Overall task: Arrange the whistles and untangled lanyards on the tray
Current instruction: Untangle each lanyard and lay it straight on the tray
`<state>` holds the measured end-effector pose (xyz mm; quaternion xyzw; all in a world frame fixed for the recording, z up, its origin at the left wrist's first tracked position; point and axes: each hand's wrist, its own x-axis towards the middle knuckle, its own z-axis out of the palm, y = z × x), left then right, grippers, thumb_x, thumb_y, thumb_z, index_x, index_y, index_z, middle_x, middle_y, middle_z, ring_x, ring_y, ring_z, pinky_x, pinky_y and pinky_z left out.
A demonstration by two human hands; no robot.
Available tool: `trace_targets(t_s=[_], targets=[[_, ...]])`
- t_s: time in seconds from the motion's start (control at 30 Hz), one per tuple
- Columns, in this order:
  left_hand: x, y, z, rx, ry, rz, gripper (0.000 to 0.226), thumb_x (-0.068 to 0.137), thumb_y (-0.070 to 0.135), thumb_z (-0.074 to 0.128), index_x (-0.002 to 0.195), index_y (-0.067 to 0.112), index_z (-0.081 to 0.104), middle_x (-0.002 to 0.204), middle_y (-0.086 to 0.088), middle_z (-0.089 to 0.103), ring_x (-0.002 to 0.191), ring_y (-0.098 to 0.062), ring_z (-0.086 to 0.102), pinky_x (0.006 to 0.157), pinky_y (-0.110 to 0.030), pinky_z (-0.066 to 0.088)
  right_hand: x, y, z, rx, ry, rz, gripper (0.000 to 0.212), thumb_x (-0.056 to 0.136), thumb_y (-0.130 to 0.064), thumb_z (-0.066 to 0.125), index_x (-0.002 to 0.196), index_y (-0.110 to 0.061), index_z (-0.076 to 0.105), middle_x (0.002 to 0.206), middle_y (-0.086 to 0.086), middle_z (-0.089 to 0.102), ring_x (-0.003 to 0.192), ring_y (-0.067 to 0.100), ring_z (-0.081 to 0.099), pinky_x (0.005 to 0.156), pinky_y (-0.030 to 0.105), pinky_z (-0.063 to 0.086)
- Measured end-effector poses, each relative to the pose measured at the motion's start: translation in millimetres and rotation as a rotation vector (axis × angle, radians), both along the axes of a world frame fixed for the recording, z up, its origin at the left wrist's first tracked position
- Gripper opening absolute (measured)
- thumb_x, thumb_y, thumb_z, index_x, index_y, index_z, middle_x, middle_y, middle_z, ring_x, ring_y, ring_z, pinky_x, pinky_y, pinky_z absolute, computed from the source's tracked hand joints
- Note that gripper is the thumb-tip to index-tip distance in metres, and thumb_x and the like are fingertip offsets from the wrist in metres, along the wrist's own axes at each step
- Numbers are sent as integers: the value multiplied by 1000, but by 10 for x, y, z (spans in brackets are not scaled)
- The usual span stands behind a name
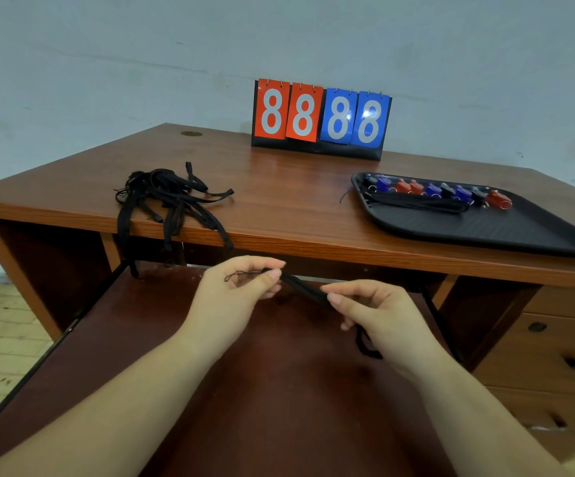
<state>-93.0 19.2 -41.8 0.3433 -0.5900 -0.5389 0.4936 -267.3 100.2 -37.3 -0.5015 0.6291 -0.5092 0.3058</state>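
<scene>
Both hands work low in front of the tabletop (279, 187), over the pulled-out shelf (210, 356) beneath it. Left hand (241, 287) pinches one end of a black lanyard (305, 287) between thumb and fingers, with the thin cord loop (241, 275) at that end lying across the knuckles. Right hand (368, 311) pinches the same strap further along, and the slack hangs out below its palm. Between the two pinches the strap runs taut, slanting from upper left down to lower right.

On the tabletop's left side sits the tangle (172, 201) of black lanyards, several strands spilling over the front edge and dangling toward the shelf. Far right is the tray (485, 232), a row of red, blue and black whistles (437, 192) along its back edge and a bundle of straightened lanyards (416, 204) laid just in front of them, long axis parallel to the row. A scoreboard (320, 118) stands at the back.

Judging by this, the held lanyard is freed and being smoothed. The tray lies up and to the right of the hands, well apart from them, and the right hand is nearer. Placing will likely call for swinging the strap roughly level so it matches the bundle's line, the right hand leading.
</scene>
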Motion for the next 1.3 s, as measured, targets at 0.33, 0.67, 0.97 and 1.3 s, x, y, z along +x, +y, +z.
trace_targets(t_s=[0.33,0.67,0.97,1.3], targets=[[204,-257,26,17,70,199,19,88,5,61,87,21,70,83,-3,68,74,-6,69,70,-17,56,-274,27,49,60,150,-72,17,80,-13,72,77,-30,73,72,-1,73,65,5,68,67,17,49],[209,-242,14,-55,-21,161,20,85,5,64,87,24,71,86,-2,71,81,-11,70,72,-17,56,-379,25,31,46,208,-149,19,79,-10,73,82,-29,72,75,-5,73,70,-2,68,61,2,43],[134,-193,161,-66,53,199,16,81,3,67,85,19,72,76,-5,73,76,-15,72,67,-17,56,-402,-20,261,-101,292,-336,15,83,-15,69,87,-29,69,87,-8,69,85,3,63,76,17,47],[-274,-314,530,-249,-239,120,10,80,14,71,83,23,73,82,5,72,81,-7,67,75,-17,49,-938,-95,793,-86,519,-379,12,86,-18,65,90,-29,67,82,-18,59,76,-6,54,61,7,37]])
